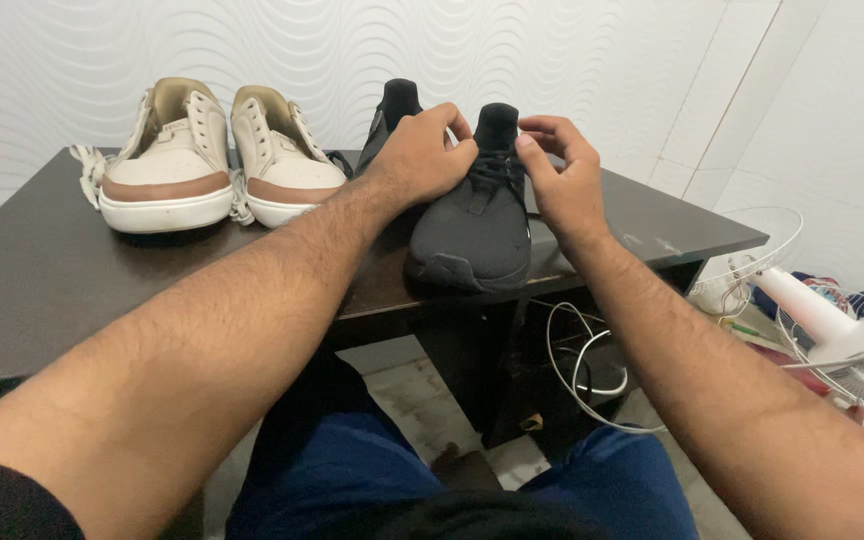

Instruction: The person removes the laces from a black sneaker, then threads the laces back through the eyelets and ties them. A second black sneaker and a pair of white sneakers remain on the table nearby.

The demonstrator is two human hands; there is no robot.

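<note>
1. Across the lower frame stands a dark brown table [42, 290], its top running from the left edge to a corner at the right, set against a white wall with a wavy relief pattern [352, 50].
2. On the floor to the right lies a white fan [832, 320] with a wire guard, among assorted coloured items too cluttered to identify.
3. At the table's left rear stands a pair of beige sneakers [177, 160] with brown bands above white soles, side by side, toes toward the camera, loose white laces trailing to the left.
4. At the table's front edge, centre, sits a black sneaker [477, 225], toe toward the camera. A second black sneaker [392, 110] stands just behind and to its left, mostly hidden.
5. Left hand [422, 155]: fingers curled, resting on the upper part of the front black sneaker beside its tongue; whether it pinches a lace cannot be told.
6. Right hand [562, 175]: fingers curled, thumb and forefinger brought together at the black laces [497, 168] near the shoe's collar.
7. Below the table hangs a looped white cable [577, 375].
</note>
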